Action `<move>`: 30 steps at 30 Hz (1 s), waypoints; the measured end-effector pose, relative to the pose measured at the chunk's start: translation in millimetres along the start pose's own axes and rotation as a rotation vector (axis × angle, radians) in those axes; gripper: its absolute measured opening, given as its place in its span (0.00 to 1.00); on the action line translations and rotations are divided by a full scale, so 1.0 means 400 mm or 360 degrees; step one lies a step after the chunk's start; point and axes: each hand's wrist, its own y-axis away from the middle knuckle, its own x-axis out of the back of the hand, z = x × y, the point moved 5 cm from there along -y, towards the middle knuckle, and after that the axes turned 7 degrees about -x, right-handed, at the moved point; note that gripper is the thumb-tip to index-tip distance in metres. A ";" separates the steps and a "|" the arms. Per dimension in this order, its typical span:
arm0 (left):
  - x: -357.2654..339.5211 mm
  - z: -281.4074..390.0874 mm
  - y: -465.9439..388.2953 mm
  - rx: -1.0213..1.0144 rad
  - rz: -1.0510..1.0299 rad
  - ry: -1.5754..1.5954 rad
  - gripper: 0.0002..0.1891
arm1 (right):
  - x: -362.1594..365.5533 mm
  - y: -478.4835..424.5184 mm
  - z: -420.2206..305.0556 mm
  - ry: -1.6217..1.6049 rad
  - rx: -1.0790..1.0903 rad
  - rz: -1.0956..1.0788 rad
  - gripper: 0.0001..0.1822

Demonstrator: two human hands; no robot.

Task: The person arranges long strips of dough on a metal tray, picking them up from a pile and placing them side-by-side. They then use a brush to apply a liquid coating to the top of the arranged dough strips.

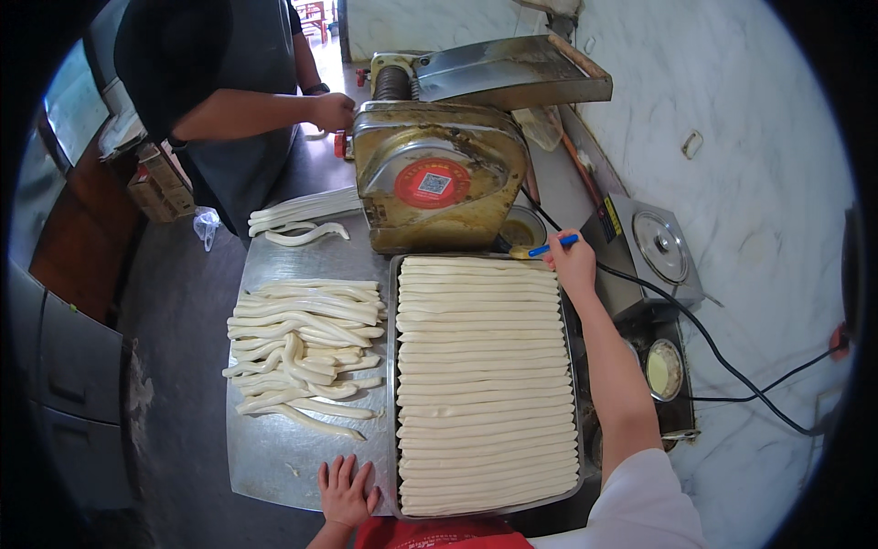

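My right hand (pixel 575 264) grips a blue-handled brush (pixel 553 246) above the tray's far right corner. Its pale bristles lie at the near rim of a metal bowl (pixel 523 230) that holds yellowish liquid. In front of me a metal tray (pixel 394 384) bears rows of pale dough strips (pixel 483 384), laid side by side. My left hand (pixel 346 488) rests on the steel tabletop (pixel 274 456) with fingers spread, left of the tray's near corner. Beyond it sits a loose pile of glossy dough strips (pixel 302 350).
A worn dough machine (pixel 439 178) stands behind the tray, with more dough strips (pixel 309 209) at its left. At the far left, a co-worker's hand (pixel 334 112) touches the machine's side. On the right are a steel appliance with a lid (pixel 660 243), a black cable (pixel 693 326) and a bowl (pixel 664 370).
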 end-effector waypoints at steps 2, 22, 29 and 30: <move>0.002 -0.005 0.000 0.0010 0.0003 0.0001 0.25 | -0.017 0.039 -0.031 -0.0242 0.0144 -0.0082 0.08; 0.011 0.004 -0.005 -0.0011 0.0019 0.0037 0.25 | -0.170 0.410 -0.030 0.0010 0.0183 -0.0813 0.09; 0.021 0.001 0.003 0.0005 0.0033 0.0027 0.25 | 0.031 0.491 -0.007 0.0398 0.0246 -0.0404 0.07; 0.018 0.002 0.001 -0.0006 0.0037 0.0022 0.25 | 0.016 0.542 -0.039 0.0117 0.0192 -0.0434 0.05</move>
